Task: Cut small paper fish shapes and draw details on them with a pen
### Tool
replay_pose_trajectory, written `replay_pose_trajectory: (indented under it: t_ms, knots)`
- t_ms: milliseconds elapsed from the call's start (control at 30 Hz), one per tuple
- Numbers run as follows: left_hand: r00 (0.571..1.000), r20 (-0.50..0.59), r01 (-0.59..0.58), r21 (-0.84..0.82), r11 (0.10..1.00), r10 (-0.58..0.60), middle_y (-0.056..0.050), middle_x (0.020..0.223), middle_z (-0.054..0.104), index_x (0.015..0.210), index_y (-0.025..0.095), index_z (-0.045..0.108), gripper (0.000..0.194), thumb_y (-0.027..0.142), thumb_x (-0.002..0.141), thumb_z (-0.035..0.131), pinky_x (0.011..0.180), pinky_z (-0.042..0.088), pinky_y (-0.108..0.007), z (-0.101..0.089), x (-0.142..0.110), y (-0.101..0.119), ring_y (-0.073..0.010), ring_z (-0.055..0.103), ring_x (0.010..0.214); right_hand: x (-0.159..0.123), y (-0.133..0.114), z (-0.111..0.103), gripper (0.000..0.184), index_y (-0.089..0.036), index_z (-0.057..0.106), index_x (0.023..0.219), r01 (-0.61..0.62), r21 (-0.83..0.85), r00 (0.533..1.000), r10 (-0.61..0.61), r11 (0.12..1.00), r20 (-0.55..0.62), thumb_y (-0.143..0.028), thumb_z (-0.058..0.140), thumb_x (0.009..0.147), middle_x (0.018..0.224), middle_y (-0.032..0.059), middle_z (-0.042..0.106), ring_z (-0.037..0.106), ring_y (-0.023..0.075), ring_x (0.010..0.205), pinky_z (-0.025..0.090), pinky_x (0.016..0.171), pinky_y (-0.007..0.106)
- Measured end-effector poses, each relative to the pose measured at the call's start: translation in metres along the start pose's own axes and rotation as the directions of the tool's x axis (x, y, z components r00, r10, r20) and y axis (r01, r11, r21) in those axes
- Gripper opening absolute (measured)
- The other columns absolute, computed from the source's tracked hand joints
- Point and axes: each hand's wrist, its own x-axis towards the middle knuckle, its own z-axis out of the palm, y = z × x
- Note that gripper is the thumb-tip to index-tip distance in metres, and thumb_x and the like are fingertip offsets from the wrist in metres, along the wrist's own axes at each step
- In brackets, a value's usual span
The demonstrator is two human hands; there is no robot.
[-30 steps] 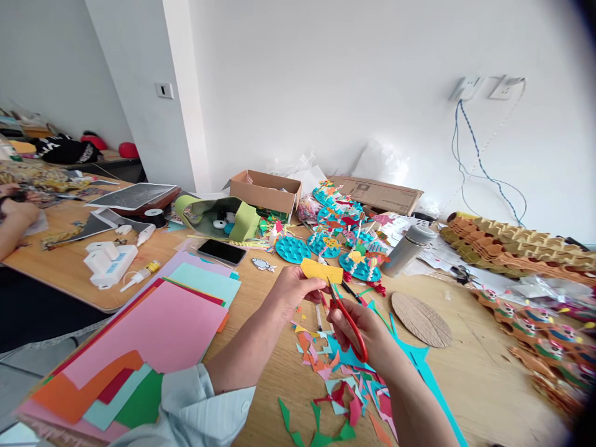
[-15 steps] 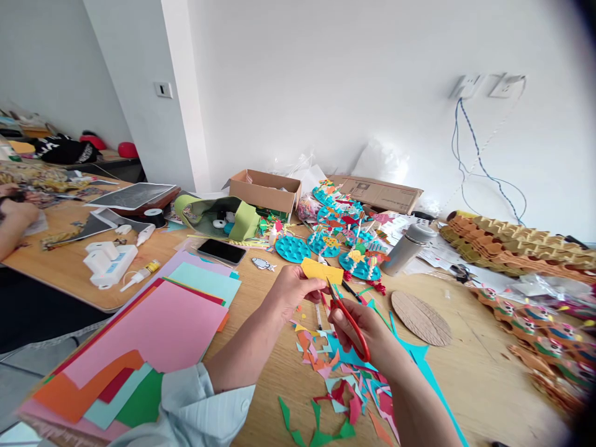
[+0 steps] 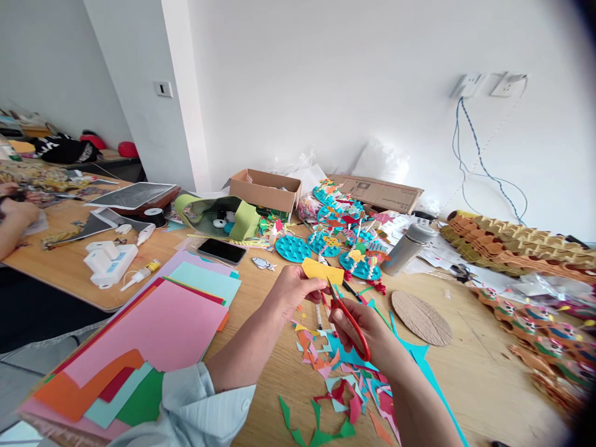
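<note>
My left hand (image 3: 294,290) pinches a small piece of yellow paper (image 3: 322,271) by its lower left part, held above the table. In my right hand (image 3: 356,326) is a pair of scissors with red handles (image 3: 357,332). Their blades point up and meet the lower edge of the yellow paper, close to my left fingertips. Under both hands lie many paper scraps (image 3: 339,397) in green, red, orange, pink and blue. A cut sheet of blue paper (image 3: 419,357) reaches out from beneath my right forearm.
Stacked coloured paper (image 3: 153,329) lies at left, by a phone (image 3: 221,251) and a white power strip (image 3: 112,264). Behind are blue discs with paper fish (image 3: 358,264) and a steel bottle (image 3: 405,251). A cardboard oval (image 3: 421,318) sits right. A co-worker's arm (image 3: 17,220) shows far left.
Almost nothing differs. The yellow paper and the scissors have shifted very slightly to the right, with both hands keeping their grip.
</note>
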Motion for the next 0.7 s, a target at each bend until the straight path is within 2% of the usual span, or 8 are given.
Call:
replay_pose_trajectory:
  t_ms: [233, 367, 700]
  knots:
    - [1.000, -0.005, 0.016, -0.009, 1.000, -0.016, -0.006, 0.068, 0.069, 0.077, 0.011, 0.071, 0.024, 0.027, 0.059, 0.071, 0.051, 0.047, -0.020, -0.0004, -0.0006, 0.0000, -0.0080, 0.054, 0.049, -0.0005, -0.0013, 0.0005, 0.053, -0.019, 0.047, 0.073, -0.012, 0.008, 1.000, 0.012, 1.000, -0.010, -0.072, 0.051, 0.079, 0.050, -0.0050, 0.048, 0.042, 0.0083, 0.042, 0.029, 0.042, 0.021]
    - [1.000, -0.004, 0.008, -0.026, 1.000, -0.009, -0.005, 0.065, 0.068, 0.072, 0.011, 0.069, 0.021, 0.027, 0.058, 0.069, 0.049, 0.046, -0.020, -0.0003, -0.0002, -0.0004, -0.0077, 0.053, 0.047, -0.0008, -0.0029, 0.0004, 0.054, -0.019, 0.046, 0.073, -0.017, 0.019, 1.000, 0.017, 1.000, -0.007, -0.072, 0.052, 0.078, 0.050, -0.0053, 0.048, 0.042, 0.0081, 0.042, 0.029, 0.042, 0.021]
    - [1.000, 0.005, -0.004, 0.024, 1.000, 0.004, -0.005, 0.066, 0.067, 0.071, 0.011, 0.069, 0.020, 0.027, 0.058, 0.068, 0.050, 0.045, -0.019, -0.0003, -0.0016, 0.0023, -0.0076, 0.053, 0.048, -0.0027, -0.0046, 0.0000, 0.052, -0.018, 0.047, 0.075, 0.000, 0.042, 0.999, -0.001, 0.999, 0.034, -0.069, 0.048, 0.083, 0.052, -0.0042, 0.049, 0.043, 0.0088, 0.044, 0.031, 0.043, 0.021]
